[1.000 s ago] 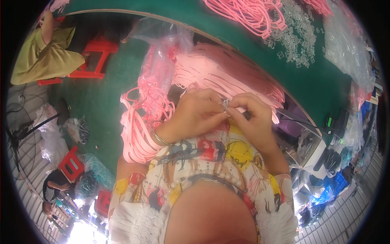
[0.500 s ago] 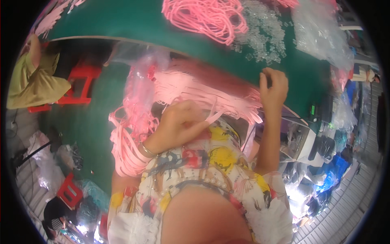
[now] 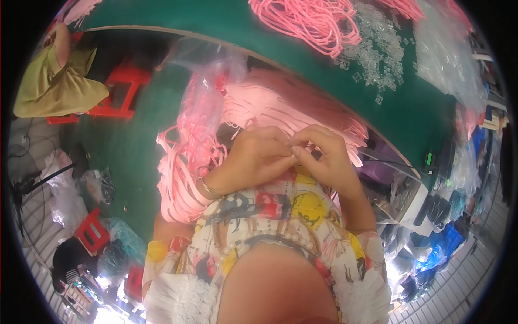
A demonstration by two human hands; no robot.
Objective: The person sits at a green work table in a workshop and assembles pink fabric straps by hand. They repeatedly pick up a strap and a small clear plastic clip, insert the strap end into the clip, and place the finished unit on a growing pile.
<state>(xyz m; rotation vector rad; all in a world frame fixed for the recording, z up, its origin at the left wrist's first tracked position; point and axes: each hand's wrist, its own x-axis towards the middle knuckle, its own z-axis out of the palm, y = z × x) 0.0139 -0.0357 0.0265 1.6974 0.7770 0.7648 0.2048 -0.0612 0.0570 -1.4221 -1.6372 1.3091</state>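
My left hand [image 3: 261, 154] is closed in a pinch in front of my lap, on the end of a pink strap that its fingers now mostly hide. Fingertip to fingertip with it, my right hand [image 3: 322, 156] is closed too, its thumb and forefinger together on something too small to make out. Just beyond both hands lies a thick layer of flat pink straps [image 3: 264, 105], below the table edge. A looped bunch of pink straps [image 3: 175, 189] hangs beside my left forearm.
On the green table [image 3: 216, 38] lie a coil of pink cords [image 3: 307, 24], a scatter of small clear plastic pieces [image 3: 380, 51] and a clear plastic bag [image 3: 448, 54]. Red stools [image 3: 127, 92] and a person in olive clothing [image 3: 59, 86] are at left. A white box [image 3: 413, 202] stands right.
My right hand has come back from beside the clear pieces on the table to meet my left hand. The strap seen sticking out of my left hand is now mostly hidden.
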